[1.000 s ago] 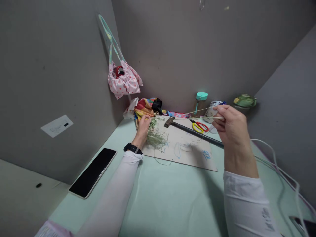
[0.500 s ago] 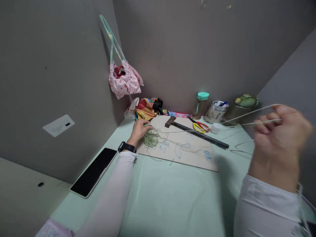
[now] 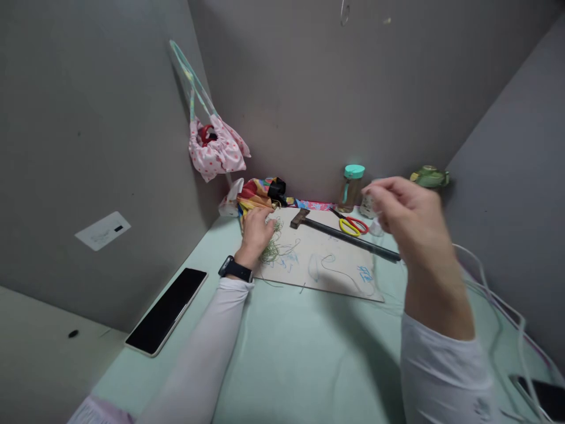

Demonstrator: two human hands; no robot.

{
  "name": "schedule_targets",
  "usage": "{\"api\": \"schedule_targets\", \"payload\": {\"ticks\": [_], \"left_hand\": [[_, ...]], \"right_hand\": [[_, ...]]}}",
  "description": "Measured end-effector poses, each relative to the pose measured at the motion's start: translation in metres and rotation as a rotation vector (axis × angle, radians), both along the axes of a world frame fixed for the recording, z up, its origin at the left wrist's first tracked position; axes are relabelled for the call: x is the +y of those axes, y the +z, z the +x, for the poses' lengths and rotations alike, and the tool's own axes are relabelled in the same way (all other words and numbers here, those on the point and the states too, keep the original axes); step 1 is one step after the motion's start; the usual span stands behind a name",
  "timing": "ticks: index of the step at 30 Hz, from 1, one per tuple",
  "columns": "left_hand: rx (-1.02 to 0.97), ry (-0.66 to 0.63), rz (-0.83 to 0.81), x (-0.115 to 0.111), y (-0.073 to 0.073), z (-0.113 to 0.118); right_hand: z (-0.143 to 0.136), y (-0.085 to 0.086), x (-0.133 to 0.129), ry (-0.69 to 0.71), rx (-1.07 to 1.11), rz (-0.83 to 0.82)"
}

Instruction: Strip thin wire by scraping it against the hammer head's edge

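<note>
My left hand (image 3: 256, 235), a black watch on its wrist, lies on a loose tangle of thin green string (image 3: 271, 252) with the thumb apart from the fingers. The tangle rests on the left part of a pale board (image 3: 309, 271) with blue pen marks. One strand curls across the board to its right edge. My right hand (image 3: 406, 215) is raised over the right side of the table, its fingers drawn together in a pinch. Whether a strand is between them I cannot make out.
A hammer (image 3: 344, 234) lies across the board beside red-and-yellow-handled scissors (image 3: 351, 225). Behind stand a teal-lidded bottle (image 3: 352, 188) and a green-lidded jug (image 3: 429, 176). A phone (image 3: 168, 310) lies left; white cables (image 3: 498, 300) run along the right. A dotted pink bag (image 3: 218, 150) hangs on the wall.
My right hand has swung in from the far right toward the board. The string stretched between my hands is no longer taut. My left hand has loosened from its pinch on the string.
</note>
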State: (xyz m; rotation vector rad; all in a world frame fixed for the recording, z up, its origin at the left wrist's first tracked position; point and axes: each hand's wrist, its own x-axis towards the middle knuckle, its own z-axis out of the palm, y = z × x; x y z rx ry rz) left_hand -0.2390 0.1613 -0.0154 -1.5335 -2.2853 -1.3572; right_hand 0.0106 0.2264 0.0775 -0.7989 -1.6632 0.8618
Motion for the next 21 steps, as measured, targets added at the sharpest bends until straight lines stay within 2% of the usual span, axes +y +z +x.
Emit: {"api": "schedule_targets", "payload": {"ticks": [2, 6, 9, 13, 17, 21], "left_hand": [[-0.011, -0.037, 0.053, -0.008, 0.013, 0.020], [-0.182, -0.278, 0.289, -0.038, 0.035, 0.065], [-0.248, -0.396, 0.324, -0.070, 0.043, 0.089], [-0.314, -0.445, 0.349, -0.111, 0.045, 0.100], [-0.407, -0.478, 0.334, -0.146, 0.045, 0.108], [-0.508, -0.578, 0.266, -0.176, 0.044, 0.118]], "right_hand": [[-0.012, -0.007, -0.003, 0.127, -0.013, -0.098], [-0.024, -0.013, -0.022, 0.434, 0.026, -0.373], [-0.021, -0.013, -0.043, 0.636, 0.085, -0.465], [-0.010, -0.015, -0.074, 0.852, 0.120, -0.485], [0.002, -0.016, -0.107, 0.969, 0.086, -0.466], [0.014, -0.018, -0.137, 0.934, 0.063, -0.467]]}}
